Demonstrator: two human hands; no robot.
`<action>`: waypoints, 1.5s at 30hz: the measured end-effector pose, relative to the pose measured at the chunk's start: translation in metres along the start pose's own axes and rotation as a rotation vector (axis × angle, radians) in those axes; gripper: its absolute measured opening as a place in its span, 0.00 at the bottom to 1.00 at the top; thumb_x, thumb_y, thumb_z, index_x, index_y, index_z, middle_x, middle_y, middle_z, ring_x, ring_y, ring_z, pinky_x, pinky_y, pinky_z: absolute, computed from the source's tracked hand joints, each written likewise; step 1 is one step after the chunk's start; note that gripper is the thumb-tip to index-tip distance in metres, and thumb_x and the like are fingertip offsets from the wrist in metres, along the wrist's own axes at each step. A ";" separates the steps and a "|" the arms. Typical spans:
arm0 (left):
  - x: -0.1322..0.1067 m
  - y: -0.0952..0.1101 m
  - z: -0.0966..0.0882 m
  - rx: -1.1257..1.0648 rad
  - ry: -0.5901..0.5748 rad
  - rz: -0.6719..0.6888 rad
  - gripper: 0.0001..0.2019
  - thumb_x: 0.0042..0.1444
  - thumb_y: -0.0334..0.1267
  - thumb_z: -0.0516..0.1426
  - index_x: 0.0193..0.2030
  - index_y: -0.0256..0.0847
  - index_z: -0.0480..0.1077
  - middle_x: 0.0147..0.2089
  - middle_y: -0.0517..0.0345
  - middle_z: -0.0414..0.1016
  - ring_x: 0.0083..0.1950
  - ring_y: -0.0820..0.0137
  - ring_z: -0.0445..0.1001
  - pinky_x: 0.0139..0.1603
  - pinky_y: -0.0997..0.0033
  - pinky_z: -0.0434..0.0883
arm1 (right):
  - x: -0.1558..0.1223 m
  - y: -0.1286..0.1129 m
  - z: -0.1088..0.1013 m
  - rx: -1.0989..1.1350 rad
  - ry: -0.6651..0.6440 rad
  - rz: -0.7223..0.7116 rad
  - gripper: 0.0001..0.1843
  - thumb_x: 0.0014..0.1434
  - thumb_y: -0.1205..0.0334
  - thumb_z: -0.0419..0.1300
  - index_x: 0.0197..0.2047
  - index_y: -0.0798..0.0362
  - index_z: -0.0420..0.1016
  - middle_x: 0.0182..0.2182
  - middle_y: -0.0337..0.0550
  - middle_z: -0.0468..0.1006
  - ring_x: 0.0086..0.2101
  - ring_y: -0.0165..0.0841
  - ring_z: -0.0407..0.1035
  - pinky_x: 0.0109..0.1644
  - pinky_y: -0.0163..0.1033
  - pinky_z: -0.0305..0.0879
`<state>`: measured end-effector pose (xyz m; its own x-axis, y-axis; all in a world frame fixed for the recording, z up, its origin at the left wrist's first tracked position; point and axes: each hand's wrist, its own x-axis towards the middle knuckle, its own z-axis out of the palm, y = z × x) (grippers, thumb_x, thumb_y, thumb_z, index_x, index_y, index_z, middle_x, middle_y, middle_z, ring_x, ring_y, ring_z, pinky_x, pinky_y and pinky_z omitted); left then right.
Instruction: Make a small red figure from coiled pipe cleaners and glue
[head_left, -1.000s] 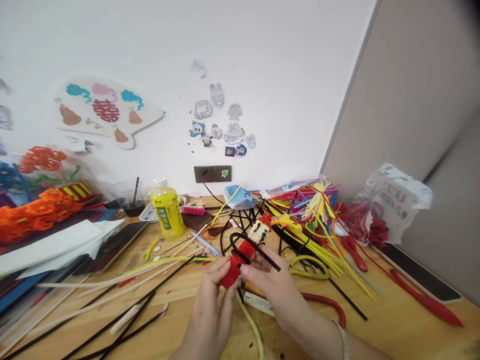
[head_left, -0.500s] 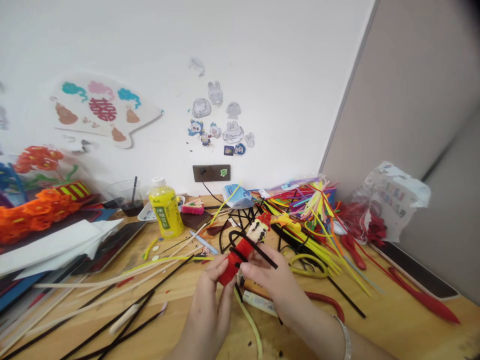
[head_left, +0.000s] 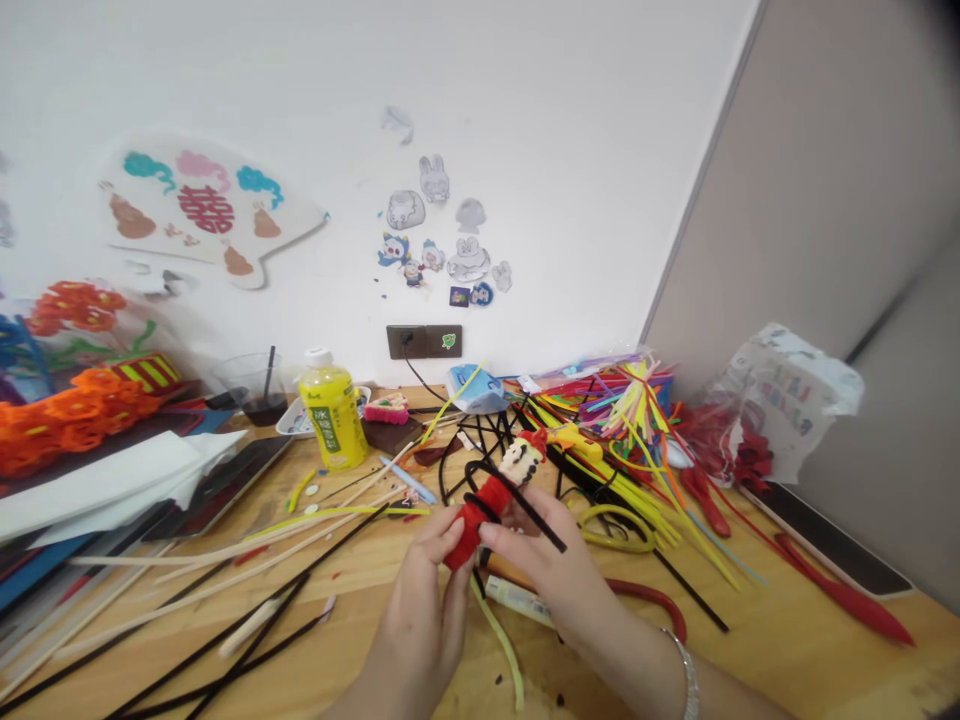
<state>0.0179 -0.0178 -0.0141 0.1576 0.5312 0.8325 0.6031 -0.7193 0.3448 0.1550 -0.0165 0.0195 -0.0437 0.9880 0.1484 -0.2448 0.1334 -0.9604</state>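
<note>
A small pipe-cleaner figure (head_left: 493,494) with a red body, a cream face with dark marks and a red top is tilted between my two hands above the table. My left hand (head_left: 431,590) pinches its lower red end with thumb and fingers. Around the body runs a black pipe cleaner (head_left: 536,513), looped on the upper left with a free end pointing down to the right. My right hand (head_left: 547,560) grips the figure's right side, thumb in front; some of its fingers are hidden behind the figure.
Loose black pipe cleaners (head_left: 247,630) and cream ones lie across the left of the table. A yellow drink bottle (head_left: 332,415) stands behind them. Colourful pipe cleaners (head_left: 634,400) are heaped at the back right, near a yellow glue gun (head_left: 574,440) and red scissors (head_left: 705,503).
The figure and both hands have shifted very slightly to the right in view. The black pipe cleaner's free end sits a little lower. Both hands keep their hold.
</note>
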 end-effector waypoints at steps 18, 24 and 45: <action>-0.008 -0.006 0.005 -0.073 -0.015 -0.121 0.15 0.56 0.30 0.51 0.51 0.40 0.58 0.49 0.45 0.71 0.51 0.61 0.72 0.48 0.60 0.73 | 0.009 0.002 0.002 0.011 0.036 0.026 0.14 0.40 0.62 0.66 0.33 0.55 0.75 0.28 0.40 0.76 0.30 0.32 0.69 0.37 0.37 0.65; -0.004 0.000 0.002 -0.012 -0.010 -0.024 0.16 0.55 0.26 0.50 0.50 0.39 0.57 0.48 0.44 0.70 0.51 0.63 0.72 0.47 0.64 0.74 | 0.007 0.005 0.003 -0.008 0.043 0.026 0.12 0.42 0.63 0.65 0.33 0.55 0.75 0.28 0.39 0.75 0.29 0.30 0.67 0.37 0.36 0.64; -0.016 -0.009 0.004 -0.209 0.008 -0.254 0.15 0.52 0.29 0.54 0.46 0.45 0.68 0.50 0.48 0.73 0.53 0.57 0.70 0.54 0.51 0.67 | 0.002 0.002 0.006 0.131 0.071 0.093 0.20 0.37 0.59 0.69 0.35 0.55 0.74 0.35 0.45 0.78 0.36 0.36 0.71 0.43 0.42 0.67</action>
<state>0.0132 -0.0182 -0.0316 0.0158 0.7022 0.7118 0.4487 -0.6412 0.6225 0.1488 -0.0145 0.0194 -0.0044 0.9992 0.0388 -0.3673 0.0345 -0.9295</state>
